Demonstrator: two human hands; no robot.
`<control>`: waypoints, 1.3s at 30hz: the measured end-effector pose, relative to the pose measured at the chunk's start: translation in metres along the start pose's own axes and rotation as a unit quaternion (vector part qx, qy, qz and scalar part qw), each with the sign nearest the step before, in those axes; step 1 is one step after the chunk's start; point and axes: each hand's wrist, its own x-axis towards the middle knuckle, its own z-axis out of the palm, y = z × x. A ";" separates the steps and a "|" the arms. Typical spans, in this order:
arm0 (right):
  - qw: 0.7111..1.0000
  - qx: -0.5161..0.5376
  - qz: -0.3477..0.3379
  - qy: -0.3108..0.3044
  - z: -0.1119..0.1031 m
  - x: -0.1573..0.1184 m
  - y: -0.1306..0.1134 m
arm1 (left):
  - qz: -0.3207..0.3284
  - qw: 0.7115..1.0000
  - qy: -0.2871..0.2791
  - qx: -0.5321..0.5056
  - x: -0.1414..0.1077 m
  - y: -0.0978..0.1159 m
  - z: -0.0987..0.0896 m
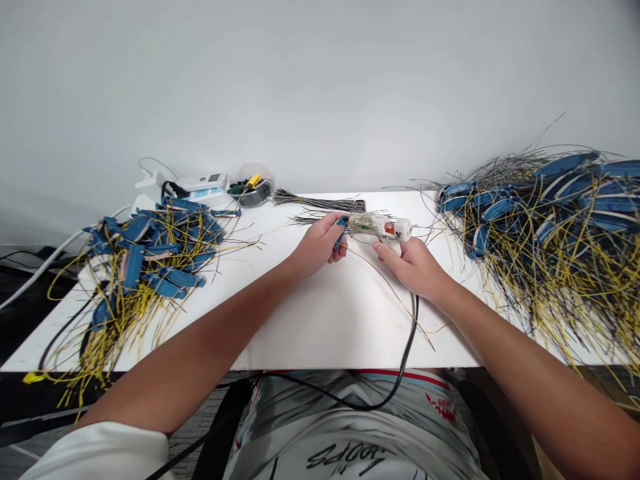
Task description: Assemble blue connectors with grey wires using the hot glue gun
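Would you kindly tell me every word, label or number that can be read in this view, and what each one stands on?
The black print on the person's shirt seems to read "sdOOr", upside down from this view and uncertain; the red print on the shirt, the label on the hot glue gun and the markings on the white power unit are too small or blurred to read.

left: wired connector heap (150, 260) on table (320, 327) | right: second heap (540, 227) | far left: power strip (200, 187), tool bowl (253, 187) | far centre: wire bundle (320, 201) | centre: glue gun (377, 227)
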 end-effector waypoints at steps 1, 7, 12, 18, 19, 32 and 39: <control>1.000 -0.001 0.001 0.001 0.000 0.000 0.000 | 0.000 1.000 0.002 0.003 0.000 0.000 0.000; 1.000 0.000 0.000 -0.006 -0.001 0.000 -0.002 | 0.000 1.000 0.006 0.021 -0.001 -0.001 0.000; 1.000 0.011 -0.003 -0.007 0.000 0.000 -0.002 | 0.007 0.999 0.008 0.034 -0.002 0.001 0.001; 0.999 0.019 0.018 -0.023 -0.003 -0.001 0.000 | 0.009 0.999 0.009 0.038 -0.003 0.001 0.000; 0.999 0.023 0.029 -0.026 -0.004 -0.001 0.000 | 0.012 0.999 0.009 0.039 -0.004 0.001 0.000; 0.982 0.114 0.130 -0.082 -0.007 -0.002 -0.004 | 0.032 0.999 0.017 0.037 -0.006 0.000 0.001; 0.983 0.103 0.135 -0.067 -0.012 -0.001 -0.005 | 0.005 0.999 0.029 0.016 -0.004 0.001 0.001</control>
